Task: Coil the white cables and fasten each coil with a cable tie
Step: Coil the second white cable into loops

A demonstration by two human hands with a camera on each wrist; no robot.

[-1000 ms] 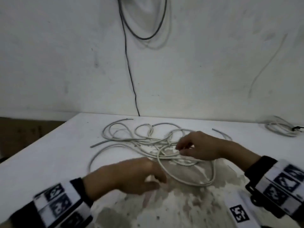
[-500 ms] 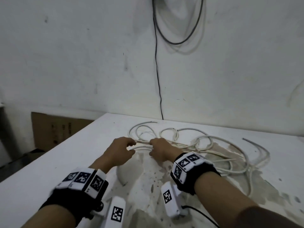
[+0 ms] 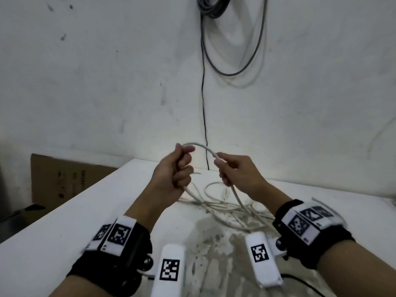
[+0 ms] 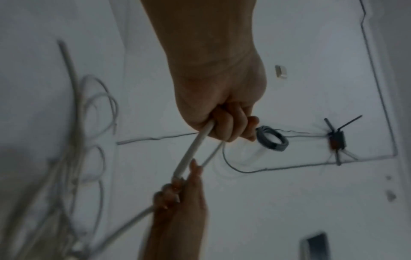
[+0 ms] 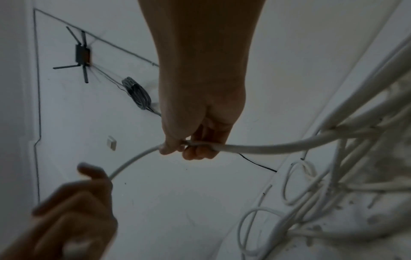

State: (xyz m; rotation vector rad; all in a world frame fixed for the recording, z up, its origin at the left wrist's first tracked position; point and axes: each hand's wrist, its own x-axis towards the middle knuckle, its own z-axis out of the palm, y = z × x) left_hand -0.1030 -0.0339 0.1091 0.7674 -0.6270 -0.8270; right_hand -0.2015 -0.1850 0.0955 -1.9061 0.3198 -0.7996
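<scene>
A tangle of white cable (image 3: 222,205) lies on the white table (image 3: 64,215). Both hands are raised above it, holding one strand that arcs between them (image 3: 203,147). My left hand (image 3: 180,166) is fisted round the cable, which runs out below the fist (image 4: 193,149). My right hand (image 3: 227,170) grips the same cable (image 5: 255,148) a short way along, and the strand drops from it to the tangle (image 5: 333,176). No cable tie is visible.
A grey cable coil (image 3: 214,7) and a thin black wire (image 3: 203,103) hang on the white wall behind the table. A cardboard box (image 3: 57,181) stands on the floor at the left. The table's middle is stained and worn (image 3: 214,243).
Both hands have lifted off the table with the cable, which now bows upward between them; half a second ago they held it low against the tabletop.
</scene>
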